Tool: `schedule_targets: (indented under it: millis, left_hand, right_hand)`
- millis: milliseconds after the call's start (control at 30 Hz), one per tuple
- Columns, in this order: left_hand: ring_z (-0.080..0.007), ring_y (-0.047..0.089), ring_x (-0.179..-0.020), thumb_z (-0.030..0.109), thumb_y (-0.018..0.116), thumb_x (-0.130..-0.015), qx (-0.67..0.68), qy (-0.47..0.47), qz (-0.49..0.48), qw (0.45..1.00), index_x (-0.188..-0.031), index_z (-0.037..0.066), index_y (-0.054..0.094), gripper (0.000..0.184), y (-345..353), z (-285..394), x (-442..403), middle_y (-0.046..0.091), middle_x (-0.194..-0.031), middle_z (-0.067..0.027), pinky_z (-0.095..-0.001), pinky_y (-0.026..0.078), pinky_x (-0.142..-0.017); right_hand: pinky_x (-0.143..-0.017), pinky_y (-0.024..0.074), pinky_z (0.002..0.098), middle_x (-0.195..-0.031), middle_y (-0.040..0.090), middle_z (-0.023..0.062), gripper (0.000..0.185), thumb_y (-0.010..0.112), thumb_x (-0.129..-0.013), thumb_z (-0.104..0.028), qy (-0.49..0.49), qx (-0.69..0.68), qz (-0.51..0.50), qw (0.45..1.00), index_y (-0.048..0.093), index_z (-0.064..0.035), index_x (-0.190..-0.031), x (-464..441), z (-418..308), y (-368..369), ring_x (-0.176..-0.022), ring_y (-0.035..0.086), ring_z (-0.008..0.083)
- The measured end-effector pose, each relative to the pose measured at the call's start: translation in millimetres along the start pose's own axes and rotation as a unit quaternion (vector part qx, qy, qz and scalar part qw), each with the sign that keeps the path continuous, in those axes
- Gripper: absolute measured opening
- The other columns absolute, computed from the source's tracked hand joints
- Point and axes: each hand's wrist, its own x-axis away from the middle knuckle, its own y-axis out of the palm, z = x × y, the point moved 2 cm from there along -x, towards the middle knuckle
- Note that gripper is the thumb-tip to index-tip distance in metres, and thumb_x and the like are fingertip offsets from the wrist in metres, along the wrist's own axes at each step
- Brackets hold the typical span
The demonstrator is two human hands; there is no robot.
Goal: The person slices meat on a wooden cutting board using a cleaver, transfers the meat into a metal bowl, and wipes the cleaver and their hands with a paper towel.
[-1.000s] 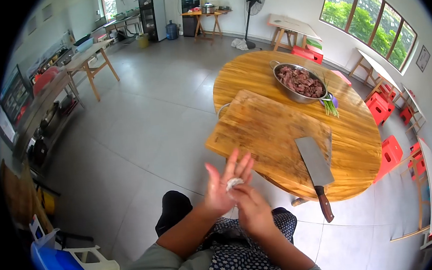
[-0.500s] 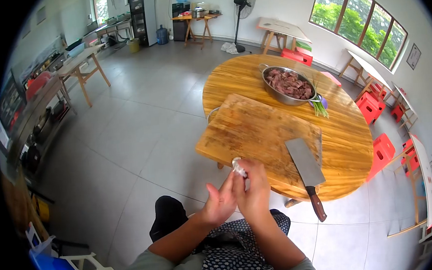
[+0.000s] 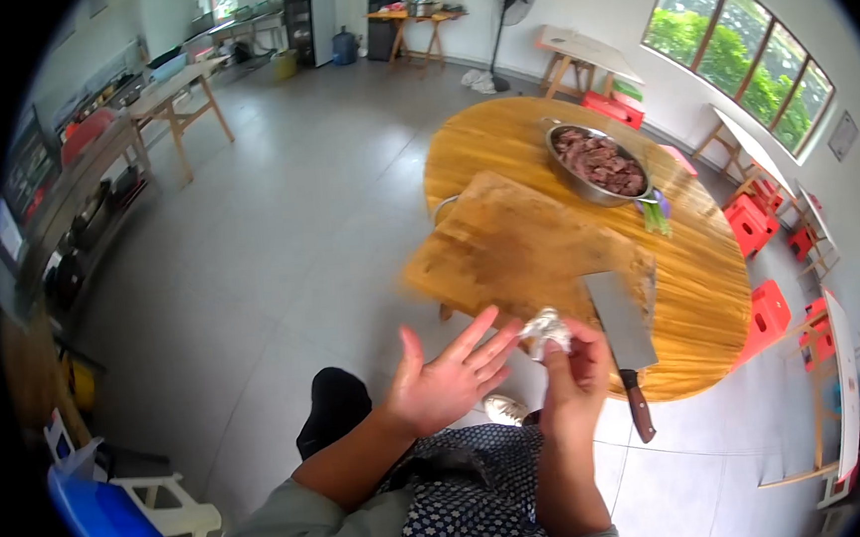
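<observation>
My left hand is open, palm up, with its fingers spread in front of the table edge. Between the thumb and fingers of my right hand is a crumpled white tissue, close to the left fingertips. Beyond both hands lies a thick wooden cutting board. A cleaver rests on the board's right part, its brown handle sticking out past the table edge toward me. Further back, a metal pan holds a heap of cut dark-red meat. Green stalks lie beside it.
The round wooden table stands before me, with red stools along its right side. Folding tables line the right wall. A standing fan is at the back. At lower left is a white plastic chair beside something blue.
My hands have moved apart, the right one going rightward with the tissue. The left hand's fingers have spread. The view has shifted slightly, so the table appears further right.
</observation>
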Motion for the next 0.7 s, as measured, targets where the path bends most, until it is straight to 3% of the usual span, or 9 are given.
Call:
schedule_targets:
  millis: [200,400,467,533,600,700]
  left_hand:
    - [-0.0296,0.004,-0.155,0.087,0.004,-0.085,-0.003,0.020,-0.017,1.000,-0.162,0.021,0.005,0.101,4,11,1,0.004,-0.168,-0.0158,-0.0504,0.002,-0.122]
    - [-0.0291,0.006,-0.154,0.088,0.007,-0.084,-0.050,0.044,0.013,0.998,-0.162,0.026,0.002,0.100,2,7,-3,0.001,-0.169,-0.0054,-0.0500,0.003,-0.123]
    - [-0.0301,0.006,-0.154,0.088,0.009,-0.083,-0.057,0.059,0.020,0.996,-0.162,0.026,0.000,0.101,2,4,-5,-0.001,-0.169,-0.0052,-0.0509,0.006,-0.122]
    - [-0.0308,0.006,-0.154,0.088,0.009,-0.083,-0.057,0.058,0.029,0.996,-0.161,0.026,-0.001,0.100,4,3,-4,-0.001,-0.169,-0.0054,-0.0516,0.007,-0.122]
    - [-0.0315,0.006,-0.154,0.088,0.010,-0.083,-0.055,0.056,0.038,0.996,-0.161,0.026,-0.002,0.100,6,2,-3,-0.002,-0.169,-0.0055,-0.0522,0.008,-0.122]
    - [-0.0327,0.010,-0.153,0.087,0.009,-0.084,-0.075,0.060,0.037,0.995,-0.161,0.026,-0.004,0.099,5,0,-2,-0.002,-0.169,-0.0061,-0.0532,0.008,-0.122]
  right_hand:
    - [-0.091,0.0478,0.0295,-0.114,0.061,0.0112,0.028,0.055,-0.093,0.007,-0.013,-0.025,-0.019,0.999,0.052,-0.0014,-0.119,3,-9,-8,-0.102,0.059,0.0157]
    - [-0.090,0.0489,0.0308,-0.121,0.058,0.0125,0.035,0.059,-0.092,0.009,0.009,-0.017,-0.066,0.998,0.047,-0.0035,-0.123,20,4,1,-0.107,0.058,0.0180]
    - [-0.090,0.0493,0.0318,-0.121,0.057,0.0139,0.038,0.060,-0.091,0.010,-0.061,0.002,-0.131,0.990,0.048,-0.0030,-0.124,25,11,9,-0.107,0.058,0.0201]
    - [-0.090,0.0498,0.0344,-0.117,0.058,0.0163,0.035,0.068,-0.083,0.008,-0.145,0.185,-0.154,0.960,0.059,-0.0040,-0.114,29,9,15,-0.107,0.060,0.0276]
    - [-0.087,0.0509,0.0368,-0.118,0.058,0.0180,0.032,0.071,-0.081,0.005,-0.218,0.302,-0.168,0.913,0.061,-0.0049,-0.110,30,6,24,-0.104,0.062,0.0319]
    - [-0.092,0.0506,0.0344,-0.123,0.052,0.0140,0.040,0.064,-0.084,0.012,-0.234,0.381,-0.155,0.881,0.055,-0.0042,-0.119,21,16,14,-0.110,0.060,0.0249]
